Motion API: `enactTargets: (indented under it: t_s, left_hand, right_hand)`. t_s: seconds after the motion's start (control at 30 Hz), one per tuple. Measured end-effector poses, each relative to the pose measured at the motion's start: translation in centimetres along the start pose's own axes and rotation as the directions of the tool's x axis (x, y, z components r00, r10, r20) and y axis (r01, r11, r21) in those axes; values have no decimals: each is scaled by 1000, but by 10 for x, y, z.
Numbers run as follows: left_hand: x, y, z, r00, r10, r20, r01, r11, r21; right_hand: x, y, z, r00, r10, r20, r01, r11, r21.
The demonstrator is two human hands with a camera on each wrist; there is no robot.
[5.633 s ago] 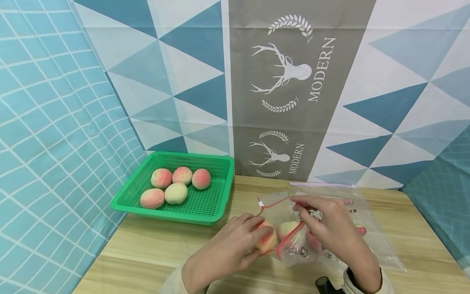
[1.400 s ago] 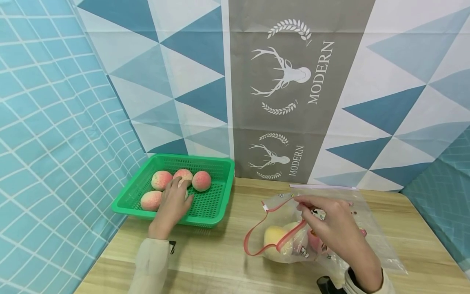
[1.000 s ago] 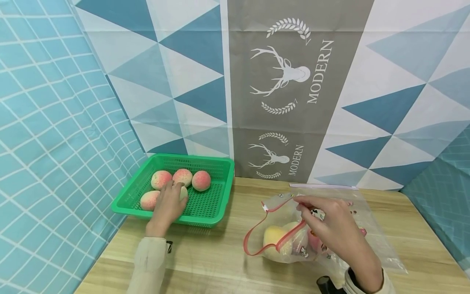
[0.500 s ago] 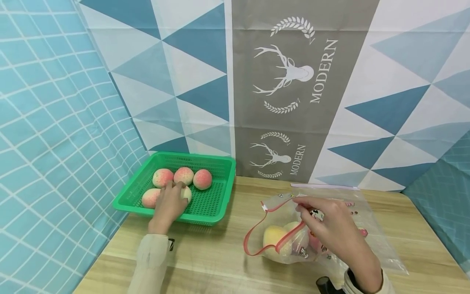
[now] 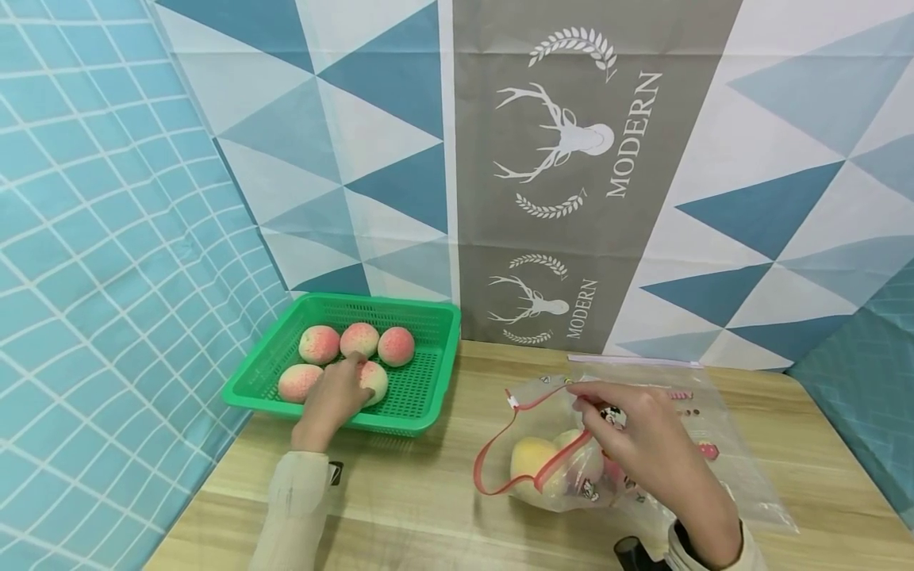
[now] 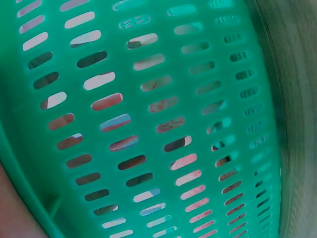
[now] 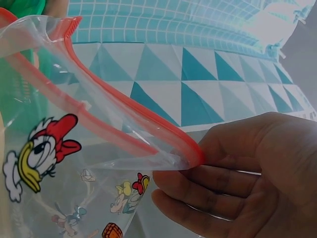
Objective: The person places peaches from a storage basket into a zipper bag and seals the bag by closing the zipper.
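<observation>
In the head view my left hand [image 5: 336, 394] reaches into a green plastic basket [image 5: 448, 349], its thumb and fingers around the left side of a pale, pink-speckled peach [image 5: 375, 382]. Several other peaches lie there, among them a pink one [image 5: 396, 346] near the back. My right hand [image 5: 639, 424] pinches the red-edged mouth of a clear zip bag [image 5: 493, 484], keeping it spread open toward the left. Inside the bag sit a yellow peach [image 5: 531, 458] and other peaches behind the film. The right wrist view shows thumb and fingertips on the red zip strip [image 7: 171, 136].
A second clear bag [image 5: 743, 476] with a lilac strip [image 5: 635, 359] lies flat under and right of the first. Patterned sheeting [image 5: 528, 174] rises behind the wooden table [image 5: 421, 507], and blue grid sheeting [image 5: 107, 262] stands at the left. A dark cylinder [image 5: 631, 551] juts beside the right wrist.
My left hand has left the peach at the bag's mouth and moved to the basket. There, the pale peach has rolled slightly right, showing its speckled side. My right hand keeps its pinch.
</observation>
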State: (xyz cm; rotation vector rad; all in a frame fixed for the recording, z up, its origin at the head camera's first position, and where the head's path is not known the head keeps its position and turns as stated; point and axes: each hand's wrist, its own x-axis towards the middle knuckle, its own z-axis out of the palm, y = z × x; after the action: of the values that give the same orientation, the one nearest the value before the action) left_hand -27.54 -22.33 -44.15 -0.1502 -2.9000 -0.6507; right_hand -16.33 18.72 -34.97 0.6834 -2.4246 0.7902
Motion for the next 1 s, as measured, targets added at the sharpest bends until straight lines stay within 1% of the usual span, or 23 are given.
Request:
enactTargets:
  t_s: [0.1, 0.3, 0.4, 0.6, 0.77, 0.9, 1.0]
  left_hand:
    - [1, 1, -1, 999, -14, 32, 15, 1000, -23]
    - [3, 1, 0, 1000, 14, 13, -13, 999, -42]
    - [3, 1, 0, 999, 31, -13, -31, 999, -33]
    - [0, 1, 3, 994, 91, -63, -93, 995, -36]
    - [-1, 0, 3, 991, 99, -92, -100, 995, -15]
    - [0, 4, -1, 986, 124, -109, -126, 992, -12]
    - [1, 9, -3, 978, 157, -140, -161, 987, -20]
  right_hand:
    - [0, 0, 0, 1000, 14, 8, -14, 1000, -2]
    - [1, -1, -2, 998, 52, 27, -52, 999, -8]
    - [0, -1, -2, 998, 50, 24, -50, 999, -7]
    - [-1, 0, -3, 1000, 23, -9, -23, 1000, -9]
    - [-1, 0, -2, 1000, 17, -16, -18, 1000, -15]
    - [-2, 0, -3, 1000, 20, -20, -20, 1000, -19]
    - [-2, 0, -3, 1000, 14, -27, -15, 1000, -24]
